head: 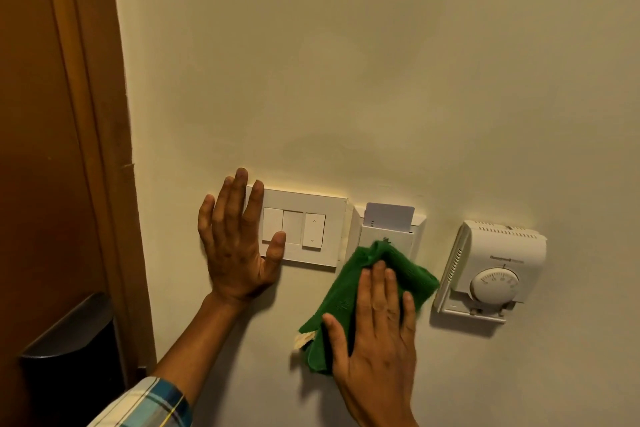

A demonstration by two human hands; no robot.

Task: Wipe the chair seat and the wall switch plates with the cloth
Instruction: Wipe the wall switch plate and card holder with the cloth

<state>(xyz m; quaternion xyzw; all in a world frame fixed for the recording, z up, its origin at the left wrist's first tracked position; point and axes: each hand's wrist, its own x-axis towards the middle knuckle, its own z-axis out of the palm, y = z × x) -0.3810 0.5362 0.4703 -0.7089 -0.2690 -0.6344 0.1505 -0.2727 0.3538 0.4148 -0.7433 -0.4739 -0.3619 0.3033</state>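
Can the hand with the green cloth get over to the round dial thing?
Probably yes. The right hand presses the green cloth flat just left of the thermostat, and only bare wall lies between them.

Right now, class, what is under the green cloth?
The cloth covers the lower part of the card holder and some wall. The right hand presses it flat. Whatever else lies beneath is hidden.

Carrying, on the cream wall [346, 62]: switch plate [332, 229] at centre, card holder [388, 232] at three o'clock, thermostat [498, 267] beyond.
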